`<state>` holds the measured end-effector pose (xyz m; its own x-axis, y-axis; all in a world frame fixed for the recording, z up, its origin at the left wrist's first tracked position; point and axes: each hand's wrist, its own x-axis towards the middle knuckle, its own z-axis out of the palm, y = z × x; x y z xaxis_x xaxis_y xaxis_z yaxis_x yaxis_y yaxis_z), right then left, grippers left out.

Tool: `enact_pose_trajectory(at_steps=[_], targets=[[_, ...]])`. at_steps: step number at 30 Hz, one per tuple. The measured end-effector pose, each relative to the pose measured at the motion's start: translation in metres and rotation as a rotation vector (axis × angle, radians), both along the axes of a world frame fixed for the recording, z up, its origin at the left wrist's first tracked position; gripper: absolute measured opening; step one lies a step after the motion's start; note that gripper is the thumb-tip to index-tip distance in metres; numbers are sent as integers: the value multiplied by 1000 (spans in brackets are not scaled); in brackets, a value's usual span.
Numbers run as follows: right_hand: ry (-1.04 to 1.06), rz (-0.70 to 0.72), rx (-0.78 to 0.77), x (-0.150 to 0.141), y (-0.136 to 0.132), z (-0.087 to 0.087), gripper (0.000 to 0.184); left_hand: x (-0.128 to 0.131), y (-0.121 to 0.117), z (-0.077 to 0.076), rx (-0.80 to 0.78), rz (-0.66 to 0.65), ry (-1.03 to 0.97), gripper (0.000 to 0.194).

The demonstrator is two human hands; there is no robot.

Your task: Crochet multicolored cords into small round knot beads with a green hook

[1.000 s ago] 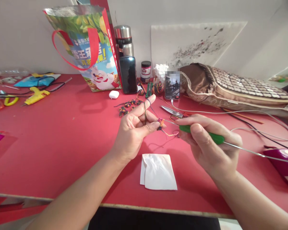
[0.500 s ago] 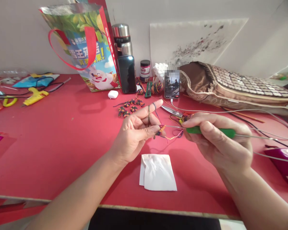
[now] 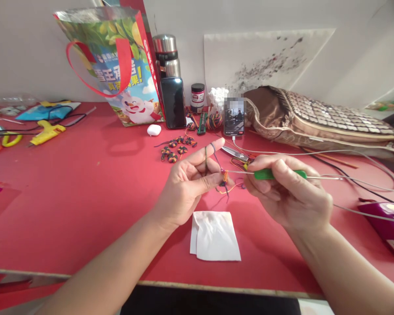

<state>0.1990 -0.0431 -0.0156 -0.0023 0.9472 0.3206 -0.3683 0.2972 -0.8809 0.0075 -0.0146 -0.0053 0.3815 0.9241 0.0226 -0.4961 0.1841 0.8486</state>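
Observation:
Between the thumb and fingers of my left hand (image 3: 192,183) is a small multicoloured crochet piece (image 3: 225,178). Dark yarn loops round the raised index finger of that hand and runs down to the piece. My right hand (image 3: 292,188) is closed on the green handle of a crochet hook (image 3: 264,174), its thin metal shaft reaching left into the stitches. A loose yarn tail hangs below the piece. Beyond my hands lie several small finished crochet pieces (image 3: 173,156) and a pair of scissors (image 3: 236,154), partly hidden by my right hand.
A folded white tissue (image 3: 218,236) lies near the front edge. At the back stand a shopping bag (image 3: 131,74), a dark phone (image 3: 173,103), a lit phone (image 3: 234,118) and yarn (image 3: 214,121). A brown bag (image 3: 315,113) and a purple power strip (image 3: 385,225) are at right.
My right hand and the hook have shifted slightly left, toward my left hand. The crochet piece has turned, and more of it shows past my left thumb.

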Motion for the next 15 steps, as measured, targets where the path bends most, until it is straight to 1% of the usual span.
enact_pose_trajectory(at_steps=[4, 6, 9, 12, 15], targets=[[42, -67, -70, -14, -3, -3, 21, 3, -4, -2, 82, 137, 97, 51], [63, -62, -72, -20, -4, -4, 21, 6, -8, -2, 104, 178, 123, 55], [86, -53, -77, -26, -5, -5, 19, 9, -11, -2, 131, 216, 156, 56], [109, -49, -101, -28, -7, -4, 18, 9, -11, -2, 163, 251, 176, 54], [136, -41, -150, -31, -8, -2, 19, 6, -8, -5, 193, 233, 157, 50]])
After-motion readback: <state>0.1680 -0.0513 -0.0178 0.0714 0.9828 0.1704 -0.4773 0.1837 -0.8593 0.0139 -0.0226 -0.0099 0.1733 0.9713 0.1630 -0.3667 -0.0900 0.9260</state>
